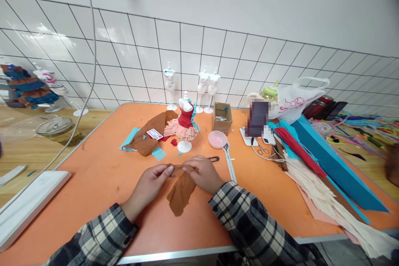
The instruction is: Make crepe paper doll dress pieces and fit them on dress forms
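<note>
I see the brown paper, crinkled, hanging as a limp flap over the table. My left hand and right hand both pinch its top edge, thumbs closed against fingers. Just beyond the grip stands a dressed mannequin, with a pink bowl to its right.

- Single head-worn camera, facing forward and down over the orange rectangular tabletop toward the white tiled wall.
- Close range: left hand and right hand, pinching a brown crumpled paper strip, fill lower centre.
- Wide lens, edges bowed.
</note>
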`<state>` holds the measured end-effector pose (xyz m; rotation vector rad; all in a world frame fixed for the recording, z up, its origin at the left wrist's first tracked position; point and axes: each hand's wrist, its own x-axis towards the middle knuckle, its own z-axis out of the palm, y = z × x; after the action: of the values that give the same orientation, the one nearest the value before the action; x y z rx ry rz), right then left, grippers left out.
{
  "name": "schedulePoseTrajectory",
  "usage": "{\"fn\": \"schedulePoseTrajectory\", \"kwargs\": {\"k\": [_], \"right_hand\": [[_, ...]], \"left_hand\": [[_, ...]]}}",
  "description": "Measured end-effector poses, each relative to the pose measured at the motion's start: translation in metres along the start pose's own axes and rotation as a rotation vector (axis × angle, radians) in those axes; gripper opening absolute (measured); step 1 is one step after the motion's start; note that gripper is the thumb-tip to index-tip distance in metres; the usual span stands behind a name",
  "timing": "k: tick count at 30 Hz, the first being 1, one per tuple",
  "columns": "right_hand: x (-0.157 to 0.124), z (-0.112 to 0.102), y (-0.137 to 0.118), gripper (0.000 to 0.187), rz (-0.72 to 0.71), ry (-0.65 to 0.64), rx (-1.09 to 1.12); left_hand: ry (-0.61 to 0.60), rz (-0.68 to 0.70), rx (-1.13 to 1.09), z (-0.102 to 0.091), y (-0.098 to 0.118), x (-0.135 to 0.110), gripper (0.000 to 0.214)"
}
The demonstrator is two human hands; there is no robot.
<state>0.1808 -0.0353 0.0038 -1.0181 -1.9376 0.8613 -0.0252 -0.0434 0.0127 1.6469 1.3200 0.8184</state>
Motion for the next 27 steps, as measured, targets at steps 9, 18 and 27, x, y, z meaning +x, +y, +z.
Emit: {"fn": "schedulePoseTrajectory", "kwargs": {"k": [9,18,27], "right_hand": [[0.006,0.012,0.007,0.027,0.539,-0.014,0.542],[0.007,0.032,-0.003,0.024,0.175,-0.061,-0.283],[-0.007,0.006,-0.006,0.031,-0.051,0.037,-0.516]], "left_hand": [[0.08,0.289,0.483,-0.011,0.005,-0.05,0.035],[-0.027,0.616,0.92,0.034,-0.007,-0.079,0.02],[-0.105,0.574,0.886,0.015,-0.004,-0.068,0.018]]}}
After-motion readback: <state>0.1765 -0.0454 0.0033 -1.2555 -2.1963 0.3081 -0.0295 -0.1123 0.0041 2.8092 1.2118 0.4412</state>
